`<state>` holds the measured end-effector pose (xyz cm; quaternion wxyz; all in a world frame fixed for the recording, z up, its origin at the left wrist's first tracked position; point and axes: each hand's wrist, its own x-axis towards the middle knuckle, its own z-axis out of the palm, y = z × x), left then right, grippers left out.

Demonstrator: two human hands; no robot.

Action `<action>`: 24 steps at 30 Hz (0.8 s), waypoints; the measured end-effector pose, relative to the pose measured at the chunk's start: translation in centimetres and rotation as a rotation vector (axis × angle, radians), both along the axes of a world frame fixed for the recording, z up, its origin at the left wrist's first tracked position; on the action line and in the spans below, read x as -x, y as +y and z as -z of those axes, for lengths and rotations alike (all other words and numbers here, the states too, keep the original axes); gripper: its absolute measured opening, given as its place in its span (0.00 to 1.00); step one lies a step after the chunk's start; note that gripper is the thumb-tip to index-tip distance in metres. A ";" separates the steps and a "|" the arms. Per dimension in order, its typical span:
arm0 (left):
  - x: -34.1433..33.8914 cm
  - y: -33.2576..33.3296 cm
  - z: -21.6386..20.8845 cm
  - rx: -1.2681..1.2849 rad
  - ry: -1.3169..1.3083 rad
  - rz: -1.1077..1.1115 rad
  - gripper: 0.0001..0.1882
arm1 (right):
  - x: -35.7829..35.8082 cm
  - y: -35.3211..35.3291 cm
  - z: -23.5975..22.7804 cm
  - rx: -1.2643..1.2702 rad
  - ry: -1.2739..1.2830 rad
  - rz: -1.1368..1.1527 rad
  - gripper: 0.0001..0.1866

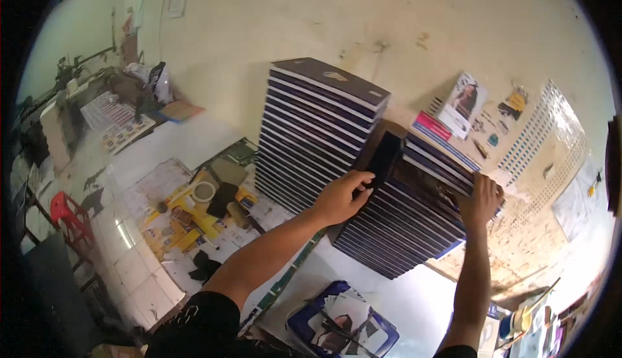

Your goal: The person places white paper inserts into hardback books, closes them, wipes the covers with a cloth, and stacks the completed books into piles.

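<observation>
Two tall stacks of dark hardcover books with pale page edges stand side by side: the left stack point(311, 131) and the right stack point(395, 228). My left hand point(343, 196) is closed at the left end of the right stack, fingers curled against a black, flat upright piece point(385, 157), seemingly a book's cover or spine. At the other end my right hand point(481, 201) wraps round the edges of the upper books point(444, 157). Between these upper books and those below, a dark cover shows in a gap. The fingertips of my right hand are partly hidden.
On top of the right stack lie a small printed box point(463, 104) and a pink-and-blue card point(432, 127). A blue-edged tray point(298, 325) with paper scraps sits in front. Leftward are a tape roll point(203, 192), yellow papers and a red stool point(70, 215). The wall rises behind.
</observation>
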<state>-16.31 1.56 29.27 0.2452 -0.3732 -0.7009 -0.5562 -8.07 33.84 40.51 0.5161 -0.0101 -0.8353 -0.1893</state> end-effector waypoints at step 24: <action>-9.5 -25.8 -2.5 -0.706 -0.392 0.266 0.43 | -8.8 -19.6 11.2 1.258 -0.204 -0.832 0.50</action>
